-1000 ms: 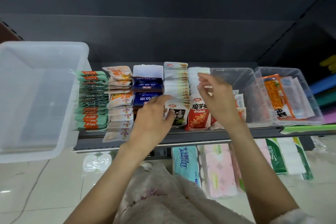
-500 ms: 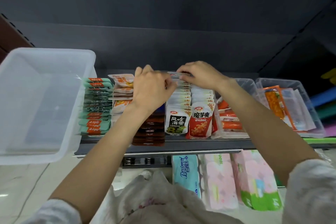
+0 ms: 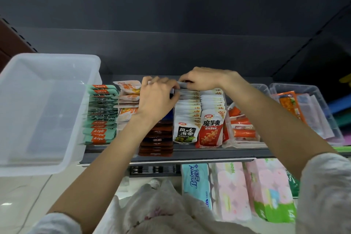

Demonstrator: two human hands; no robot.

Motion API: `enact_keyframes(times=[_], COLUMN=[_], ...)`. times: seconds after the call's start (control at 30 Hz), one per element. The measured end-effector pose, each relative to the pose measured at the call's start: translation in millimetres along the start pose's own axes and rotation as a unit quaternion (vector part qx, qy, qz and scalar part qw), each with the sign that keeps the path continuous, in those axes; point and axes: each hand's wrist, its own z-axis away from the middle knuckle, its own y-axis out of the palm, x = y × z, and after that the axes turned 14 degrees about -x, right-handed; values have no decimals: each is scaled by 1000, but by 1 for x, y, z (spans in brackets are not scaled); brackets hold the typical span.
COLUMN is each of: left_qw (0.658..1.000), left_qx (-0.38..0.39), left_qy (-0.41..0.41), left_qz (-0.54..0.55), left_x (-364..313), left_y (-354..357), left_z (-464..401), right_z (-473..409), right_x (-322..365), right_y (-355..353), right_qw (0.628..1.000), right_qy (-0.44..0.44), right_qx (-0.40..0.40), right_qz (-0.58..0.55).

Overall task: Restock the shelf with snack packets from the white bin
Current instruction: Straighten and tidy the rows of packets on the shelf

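Both hands pinch one packet point(image 3: 182, 84) at the back of the shelf point(image 3: 190, 155): left hand point(image 3: 158, 97), right hand point(image 3: 204, 78). The white bin point(image 3: 45, 112) sits left, beside green packs point(image 3: 100, 116). Arms cover some rows.

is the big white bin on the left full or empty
Empty, as far as shown. The white bin has translucent walls and a bare floor, with no packets visible inside.

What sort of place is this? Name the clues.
Probably a small shop. A shelf holds tidy rows of snack packets facing outward, tissue packs are stacked below, and a white bin sits alongside.
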Motion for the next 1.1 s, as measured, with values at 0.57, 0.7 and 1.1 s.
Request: enact_keyframes(times=[0.57,0.7,1.1], left_qw=[964,970,972], left_qx=[195,193,188], left_qy=[95,77,83], left_qz=[-153,-126,-116], left_x=[-40,-39,-38], left_y=[-4,-2,-4], left_z=[52,53,53], right_z=[-1,-2,-9], right_x=[-11,-14,-2], right_y=[17,13,15], right_qw=[999,996,997], right_qy=[-23,17,-42], right_qx=[-37,-52,37], right_qz=[-3,-68,52])
